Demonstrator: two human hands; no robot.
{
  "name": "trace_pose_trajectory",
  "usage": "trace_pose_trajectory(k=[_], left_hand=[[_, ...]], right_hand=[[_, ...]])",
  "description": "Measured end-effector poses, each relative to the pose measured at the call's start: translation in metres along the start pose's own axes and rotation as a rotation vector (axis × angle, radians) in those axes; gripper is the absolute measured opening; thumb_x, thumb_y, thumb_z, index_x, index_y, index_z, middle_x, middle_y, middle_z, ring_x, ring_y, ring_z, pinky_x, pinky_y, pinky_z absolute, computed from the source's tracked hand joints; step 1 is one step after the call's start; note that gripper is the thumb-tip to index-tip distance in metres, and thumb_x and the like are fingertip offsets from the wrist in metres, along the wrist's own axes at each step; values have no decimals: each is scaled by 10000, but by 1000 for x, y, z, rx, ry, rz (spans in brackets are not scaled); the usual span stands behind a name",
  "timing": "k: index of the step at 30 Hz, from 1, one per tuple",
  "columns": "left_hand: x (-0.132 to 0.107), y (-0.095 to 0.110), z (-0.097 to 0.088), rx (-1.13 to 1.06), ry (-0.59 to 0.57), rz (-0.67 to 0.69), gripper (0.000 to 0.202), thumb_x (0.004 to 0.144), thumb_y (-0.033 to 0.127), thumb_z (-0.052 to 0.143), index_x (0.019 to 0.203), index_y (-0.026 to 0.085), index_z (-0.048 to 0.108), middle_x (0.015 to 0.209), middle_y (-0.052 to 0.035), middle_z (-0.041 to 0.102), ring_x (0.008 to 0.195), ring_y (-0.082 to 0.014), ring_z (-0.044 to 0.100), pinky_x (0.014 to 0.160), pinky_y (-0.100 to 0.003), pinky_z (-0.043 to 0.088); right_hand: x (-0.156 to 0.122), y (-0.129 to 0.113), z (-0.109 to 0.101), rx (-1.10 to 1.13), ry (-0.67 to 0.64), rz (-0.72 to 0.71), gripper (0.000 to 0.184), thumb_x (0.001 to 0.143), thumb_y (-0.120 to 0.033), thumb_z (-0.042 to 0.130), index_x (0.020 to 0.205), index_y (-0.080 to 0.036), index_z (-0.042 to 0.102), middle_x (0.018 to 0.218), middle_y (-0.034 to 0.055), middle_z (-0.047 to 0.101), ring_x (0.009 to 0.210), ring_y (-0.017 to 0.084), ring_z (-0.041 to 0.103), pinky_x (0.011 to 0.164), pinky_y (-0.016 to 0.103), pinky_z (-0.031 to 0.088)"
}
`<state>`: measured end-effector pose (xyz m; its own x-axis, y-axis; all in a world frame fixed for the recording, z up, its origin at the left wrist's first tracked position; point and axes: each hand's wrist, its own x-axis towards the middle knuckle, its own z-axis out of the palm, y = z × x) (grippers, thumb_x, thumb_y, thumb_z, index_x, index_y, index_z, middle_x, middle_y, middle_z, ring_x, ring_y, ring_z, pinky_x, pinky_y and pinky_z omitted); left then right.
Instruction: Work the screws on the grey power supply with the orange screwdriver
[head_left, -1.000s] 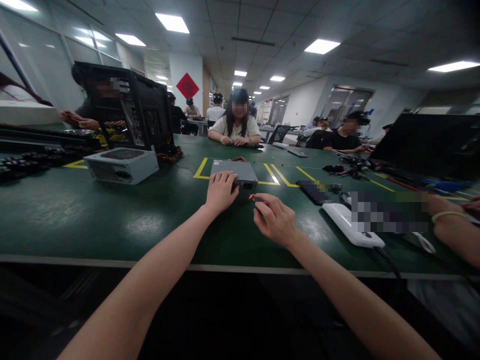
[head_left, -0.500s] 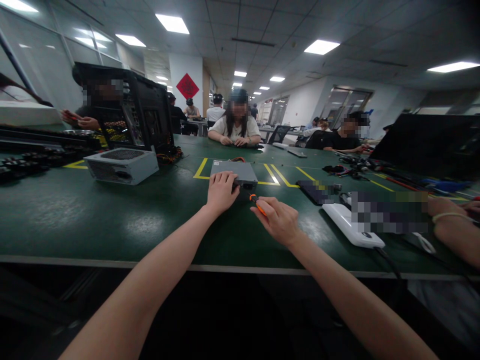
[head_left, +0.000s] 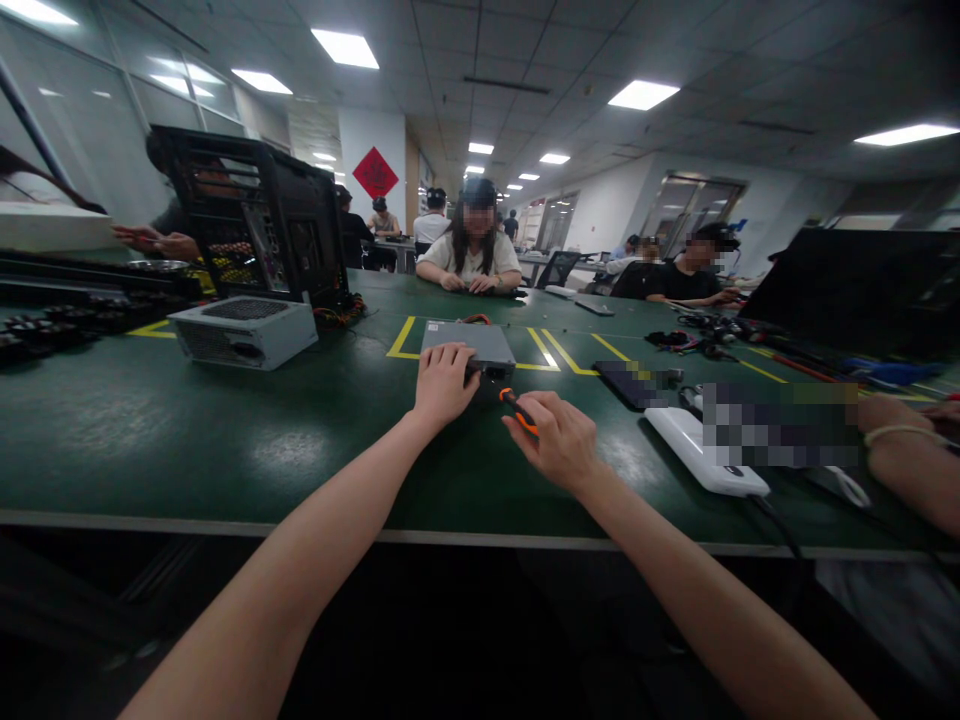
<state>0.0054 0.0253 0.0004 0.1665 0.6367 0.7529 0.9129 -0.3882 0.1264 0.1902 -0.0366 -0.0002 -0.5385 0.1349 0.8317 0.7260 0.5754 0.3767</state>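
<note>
A flat grey computer power supply (head_left: 480,343) lies on the green table in front of me, its socket side facing me. My left hand (head_left: 444,382) grips its near left corner, with the fingers over the top and the thumb against the near side. My right hand (head_left: 559,440) is closed around an orange-and-black screwdriver (head_left: 517,407). The thin shaft points toward the near face of the power supply, close to the socket. Whether its tip touches a screw is too small to tell.
Left of me stand a larger grey power supply (head_left: 244,332) and an open black computer case (head_left: 262,215). To the right lie a dark phone (head_left: 626,385), a white power bank (head_left: 701,450) and loose cables (head_left: 690,340). A co-worker's arm (head_left: 911,455) reaches in there; another person sits opposite.
The screwdriver handle has turned slightly in my right hand, and its fingers have shifted a little. My left hand and the power supply stay in place.
</note>
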Motion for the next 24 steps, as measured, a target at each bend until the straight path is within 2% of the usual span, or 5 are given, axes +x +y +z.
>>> trace_pose_trajectory(k=[4, 10, 16, 21, 24], left_hand=[[0, 1, -1, 3, 0, 1, 289, 801, 301, 460, 1074, 216, 503, 1171, -68, 513, 1097, -240, 420, 948, -395, 282], [0, 2, -2, -18, -9, -12, 302, 794, 293, 464, 1087, 225, 496, 1152, -60, 521, 1084, -241, 424, 949, -397, 277], [0, 1, -1, -12, 8, 5, 293, 791, 295, 473, 1073, 219, 502, 1148, -58, 524, 1076, -237, 429, 941, -392, 282], [0, 1, -1, -11, 10, 4, 293, 792, 292, 467, 1074, 219, 506, 1136, -59, 530, 1063, -237, 435, 934, -391, 289], [0, 2, -1, -10, 4, -7, 293, 796, 291, 460, 1077, 223, 508, 1138, -61, 529, 1064, -240, 436, 934, -395, 289]], right_hand=[[-1, -1, 2, 61, -8, -38, 286, 786, -185, 507, 1049, -170, 397, 985, 96, 584, 814, 142, 565, 652, 234, 428], [0, 0, 0, 22, -5, -34, 255, 801, -268, 524, 1022, -188, 425, 867, 44, 612, 679, 115, 560, 578, 221, 398], [0, -2, 0, 86, -32, -56, 298, 781, -173, 493, 1061, -171, 391, 1011, 108, 570, 848, 152, 568, 661, 242, 451], [-2, 1, 1, 61, -41, -73, 227, 800, -220, 519, 1009, -193, 437, 938, 53, 619, 729, 105, 575, 613, 205, 415], [-2, -1, -1, 51, -67, -66, 216, 796, -242, 511, 999, -189, 461, 940, 65, 604, 713, 117, 565, 601, 223, 412]])
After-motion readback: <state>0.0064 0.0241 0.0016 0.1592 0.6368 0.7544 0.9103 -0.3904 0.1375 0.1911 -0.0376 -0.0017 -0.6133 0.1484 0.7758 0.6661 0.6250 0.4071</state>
